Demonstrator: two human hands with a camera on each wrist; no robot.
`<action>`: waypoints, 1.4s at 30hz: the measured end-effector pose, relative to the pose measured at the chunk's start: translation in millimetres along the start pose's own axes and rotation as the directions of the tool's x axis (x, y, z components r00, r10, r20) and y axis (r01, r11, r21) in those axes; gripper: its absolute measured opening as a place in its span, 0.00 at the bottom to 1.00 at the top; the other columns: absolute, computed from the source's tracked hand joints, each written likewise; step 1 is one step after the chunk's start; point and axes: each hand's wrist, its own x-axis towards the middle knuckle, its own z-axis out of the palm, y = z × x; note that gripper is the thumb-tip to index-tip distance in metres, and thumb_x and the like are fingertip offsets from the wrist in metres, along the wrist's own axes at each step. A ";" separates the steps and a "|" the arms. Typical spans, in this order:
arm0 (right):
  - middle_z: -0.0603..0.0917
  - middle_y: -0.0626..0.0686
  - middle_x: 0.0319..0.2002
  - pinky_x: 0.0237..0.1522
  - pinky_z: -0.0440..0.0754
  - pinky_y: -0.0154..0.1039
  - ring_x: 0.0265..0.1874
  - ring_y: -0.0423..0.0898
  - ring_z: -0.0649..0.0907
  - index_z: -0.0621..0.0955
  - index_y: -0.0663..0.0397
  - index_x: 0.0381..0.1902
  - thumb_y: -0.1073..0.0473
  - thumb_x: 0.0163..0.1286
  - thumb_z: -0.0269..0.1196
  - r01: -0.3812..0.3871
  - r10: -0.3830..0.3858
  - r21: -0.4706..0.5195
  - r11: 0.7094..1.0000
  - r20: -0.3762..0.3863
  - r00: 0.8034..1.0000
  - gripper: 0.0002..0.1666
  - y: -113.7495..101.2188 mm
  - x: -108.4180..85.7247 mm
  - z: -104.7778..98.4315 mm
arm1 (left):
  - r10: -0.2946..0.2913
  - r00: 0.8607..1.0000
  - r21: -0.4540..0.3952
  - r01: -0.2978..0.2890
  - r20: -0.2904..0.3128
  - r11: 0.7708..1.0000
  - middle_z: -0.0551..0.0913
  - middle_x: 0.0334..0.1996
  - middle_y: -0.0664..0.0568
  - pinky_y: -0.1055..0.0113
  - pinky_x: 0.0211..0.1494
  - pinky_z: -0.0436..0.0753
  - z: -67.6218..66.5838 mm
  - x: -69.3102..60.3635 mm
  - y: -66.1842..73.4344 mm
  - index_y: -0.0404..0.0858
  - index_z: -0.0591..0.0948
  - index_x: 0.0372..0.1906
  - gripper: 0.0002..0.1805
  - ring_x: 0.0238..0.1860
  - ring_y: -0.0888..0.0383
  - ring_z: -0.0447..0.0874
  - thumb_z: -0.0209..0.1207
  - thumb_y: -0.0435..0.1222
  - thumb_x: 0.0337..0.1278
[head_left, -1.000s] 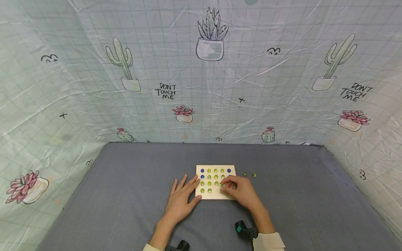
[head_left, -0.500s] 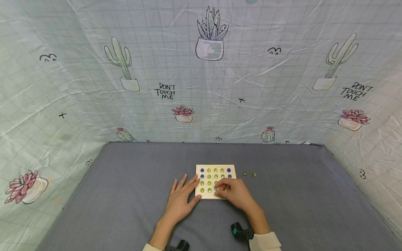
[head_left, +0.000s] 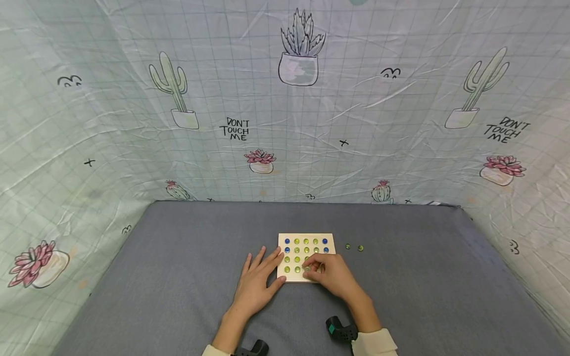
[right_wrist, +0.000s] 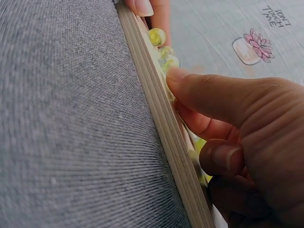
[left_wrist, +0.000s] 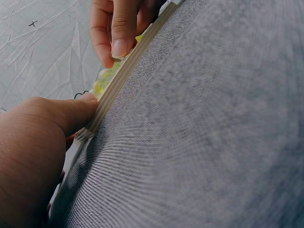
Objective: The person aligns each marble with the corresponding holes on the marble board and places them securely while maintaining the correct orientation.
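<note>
A pale wooden board (head_left: 301,278) lies on the grey cloth, with rows of yellow-green marbles (head_left: 287,269) and a few blue marbles (head_left: 325,241) in its hollows. My left hand (head_left: 257,289) rests at the board's left side, fingers straight, thumb touching the near left corner. Over the front row, my right hand (head_left: 335,273) pinches a yellow-green marble (head_left: 307,269) between thumb and fingertips, low against the board. That hand covers the board's near right part. In the right wrist view, the thumb (right_wrist: 204,90) is close to other marbles (right_wrist: 156,36) along the board's edge.
Two loose green marbles (head_left: 348,246) lie on the grey cloth (head_left: 209,247) just right of the board. Behind the table hangs a printed curtain (head_left: 311,123) with cactus drawings. Each wrist wears a black camera mount (head_left: 342,329).
My right hand has moved left along the front row, to beside its second marble, and has stayed nearly still over the last half second. My left hand has kept its place.
</note>
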 end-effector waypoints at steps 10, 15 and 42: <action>0.77 0.39 0.20 0.16 0.70 0.32 0.15 0.36 0.70 0.86 0.50 0.34 0.61 0.56 0.72 -0.001 0.001 -0.011 1.000 0.004 1.000 0.07 2.2 0.0 2.6 | 0.012 1.000 0.009 -0.012 -0.015 1.000 0.68 0.67 0.56 0.40 0.71 0.47 2.4 -1.6 -2.1 0.45 0.73 0.67 0.31 0.71 0.44 0.56 0.58 0.53 0.60; 0.77 0.39 0.20 0.16 0.70 0.32 0.15 0.36 0.70 0.86 0.50 0.34 0.61 0.56 0.72 0.005 -0.005 -0.002 1.000 0.002 1.000 0.07 3.1 -0.6 3.2 | 0.007 1.000 0.007 -0.007 -0.012 1.000 0.68 0.68 0.56 0.40 0.71 0.46 2.6 -2.0 -1.5 0.46 0.73 0.67 0.31 0.71 0.44 0.55 0.58 0.53 0.60; 0.78 0.40 0.21 0.16 0.71 0.32 0.15 0.36 0.71 0.86 0.49 0.34 0.61 0.57 0.72 0.033 -0.033 0.005 0.999 -0.037 0.999 0.07 6.9 -3.7 5.0 | 0.017 1.000 0.024 -0.017 -0.023 1.000 0.68 0.67 0.55 0.40 0.71 0.46 8.5 -4.3 -4.8 0.45 0.73 0.67 0.31 0.71 0.44 0.56 0.57 0.53 0.61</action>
